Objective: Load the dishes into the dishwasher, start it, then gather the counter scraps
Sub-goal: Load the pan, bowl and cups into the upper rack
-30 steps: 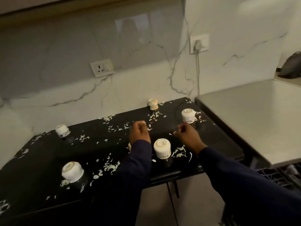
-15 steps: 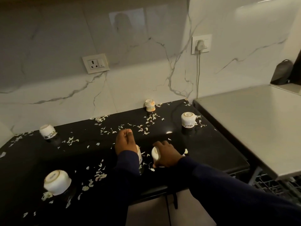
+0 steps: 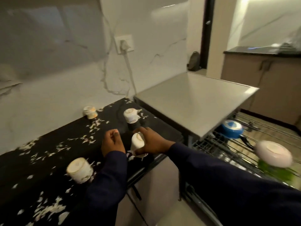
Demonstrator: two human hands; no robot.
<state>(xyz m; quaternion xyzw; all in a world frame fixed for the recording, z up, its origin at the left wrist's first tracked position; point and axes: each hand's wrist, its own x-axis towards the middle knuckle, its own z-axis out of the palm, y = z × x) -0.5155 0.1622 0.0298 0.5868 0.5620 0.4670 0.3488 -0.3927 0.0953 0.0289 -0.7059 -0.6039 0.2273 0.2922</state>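
1. Setting: a black worktop [image 3: 40, 160] strewn with pale scraps [image 3: 50, 209] runs along a white marble-patterned wall; a grey dishwasher top [image 3: 192, 101] adjoins it on the right, with a pulled-out wire rack [image 3: 228, 149] below.
2. Right hand [image 3: 151, 143]: fingers curled round a white cup [image 3: 137, 142], gripping it upside down at the front edge of the worktop. The frame does not show whether the cup touches the surface.
3. Left hand [image 3: 113, 144]: just left of the gripped cup, fingers curled into a loose fist over the worktop; nothing is visible inside it.
4. Nearer than the left hand and to its left: a second upturned cup [image 3: 79, 172] on the worktop among the scraps.
5. Beyond the right hand: a third upturned cup [image 3: 130, 115], near the dishwasher top.
6. Beyond the left hand: a fourth cup [image 3: 89, 111], lying tilted against the wall.
7. Right of the right hand, on the rack: a pale upturned bowl [image 3: 273, 154] over something green and blurred, and farther off a blue dish [image 3: 232, 129].
8. Farthest: a wall socket [image 3: 124, 44] with a plug and cord, above the cups.
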